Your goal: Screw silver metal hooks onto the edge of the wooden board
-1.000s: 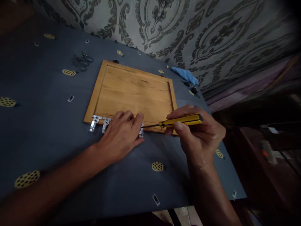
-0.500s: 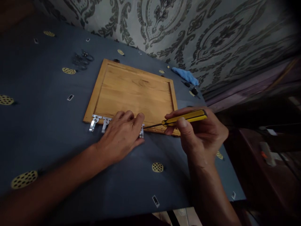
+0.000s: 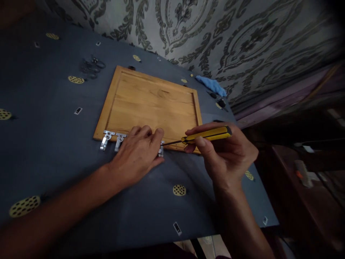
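Note:
A wooden panel (image 3: pixel 156 104) with a raised frame lies on the blue-grey patterned table cover. Along its near edge sit silver metal hooks; the leftmost hook (image 3: pixel 106 139) and the one beside it (image 3: pixel 119 142) show clearly. My left hand (image 3: pixel 138 151) is closed over that edge, fingers curled around a further hook (image 3: pixel 161 149) that it partly hides. Between the thumb and fingers of my right hand (image 3: pixel 223 154) is a screwdriver (image 3: pixel 206 135) with a yellow and black handle. Its thin shaft points left, and the tip meets the partly hidden hook beside my left fingers.
Several dark looped items (image 3: pixel 92 67) lie at the back left. A blue cloth (image 3: pixel 211 85) and a dark object (image 3: pixel 221 103) rest at the back right, near a patterned wall (image 3: pixel 188 32). Past the table's right edge stands a brown surface (image 3: pixel 293 180) with a brush-like object (image 3: pixel 303 174).
The whole view has shifted slightly, moving everything a little left. My right hand and the screwdriver handle sit slightly closer to my left hand. Both grips stay the same.

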Action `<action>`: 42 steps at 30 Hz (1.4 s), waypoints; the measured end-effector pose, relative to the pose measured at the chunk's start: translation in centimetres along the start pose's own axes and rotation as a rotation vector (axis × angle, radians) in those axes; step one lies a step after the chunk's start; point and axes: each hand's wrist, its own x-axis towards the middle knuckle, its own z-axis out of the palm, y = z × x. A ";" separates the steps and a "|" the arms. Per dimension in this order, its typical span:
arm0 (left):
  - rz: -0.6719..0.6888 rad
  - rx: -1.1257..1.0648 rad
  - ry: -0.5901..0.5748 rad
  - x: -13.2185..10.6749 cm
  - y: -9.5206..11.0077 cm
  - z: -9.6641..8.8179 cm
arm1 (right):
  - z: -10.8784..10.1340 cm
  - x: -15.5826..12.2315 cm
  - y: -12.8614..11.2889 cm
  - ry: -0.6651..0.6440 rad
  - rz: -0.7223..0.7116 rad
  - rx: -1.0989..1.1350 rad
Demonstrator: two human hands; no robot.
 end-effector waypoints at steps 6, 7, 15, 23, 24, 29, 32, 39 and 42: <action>0.001 0.000 -0.007 0.1 0.0 0.0 | 0.1 0.0 0.2 -0.012 -0.045 -0.010; 0.003 0.003 -0.011 0.1 0.0 0.0 | 0.1 0.0 0.1 -0.018 -0.038 -0.005; 0.017 0.019 0.036 -0.1 -0.1 0.2 | -1.1 0.7 -0.5 -0.238 0.035 0.030; 0.021 0.044 0.055 0.0 -0.2 0.4 | 1.1 1.1 -0.8 -0.052 0.127 0.073; 0.019 0.045 0.059 0.0 -0.2 0.3 | 1.0 1.2 -0.8 -0.065 0.143 0.091; 0.009 0.032 0.042 -0.1 -0.1 0.2 | 0.0 1.4 -0.8 -0.228 0.153 0.129; 0.022 0.019 0.027 -0.1 -0.1 0.2 | 0.1 1.3 -0.9 -0.189 0.105 0.099; 0.016 0.018 0.025 0.0 -0.1 0.0 | 0.9 1.2 -1.0 -0.110 0.109 0.061; 0.001 0.016 0.018 0.0 0.0 0.0 | 0.4 0.9 -0.6 -0.134 0.112 0.108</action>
